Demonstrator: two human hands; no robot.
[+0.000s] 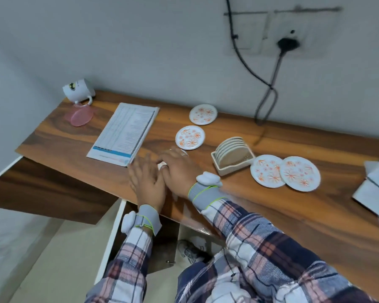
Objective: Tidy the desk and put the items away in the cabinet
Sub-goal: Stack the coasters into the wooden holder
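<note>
Nothing put away yet, by the look of it. Four loose floral coasters [190,137] lie on the table [64,145], two near the booklet [125,133] and two touching each other right of the holder [232,157], which has its own coasters racked in it. Mug [78,90] on its side in the far left corner, pink disc [80,117] just beside it, papers [376,182] at the right edge. Left hand [148,182] flat on the table at the booklet's near corner, fingers [140,167] relaxed, grasping nothing. Right hand [177,169] touches it; a small white bit shows under it, can't tell if it's pinched. Cabinet door [111,237] below hangs open. All of the clearing is left.
</note>
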